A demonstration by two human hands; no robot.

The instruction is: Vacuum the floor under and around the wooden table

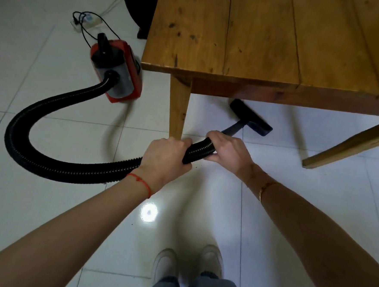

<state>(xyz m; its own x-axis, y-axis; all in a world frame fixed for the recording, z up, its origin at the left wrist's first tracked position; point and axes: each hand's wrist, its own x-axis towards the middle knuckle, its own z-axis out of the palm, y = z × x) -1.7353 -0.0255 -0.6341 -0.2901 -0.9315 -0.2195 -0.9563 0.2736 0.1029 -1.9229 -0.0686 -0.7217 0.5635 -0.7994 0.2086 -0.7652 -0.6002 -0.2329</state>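
Note:
A black ribbed vacuum hose point(27, 136) curves from the red and grey vacuum body point(116, 71) on the white tiled floor point(45, 200) to both of my hands. My left hand point(166, 156) grips the hose near the table leg point(178, 106). My right hand point(227, 149) grips it further forward, where it joins the black tube. The black floor nozzle point(251, 117) lies on the tiles under the front edge of the wooden table point(259, 36), just right of the leg.
A second table leg point(350, 143) slants across the floor at the right. A white power strip point(87, 22) with black cable lies behind the vacuum body. A dark round object point(137, 3) stands at the table's far left corner. My feet point(189, 264) stand below.

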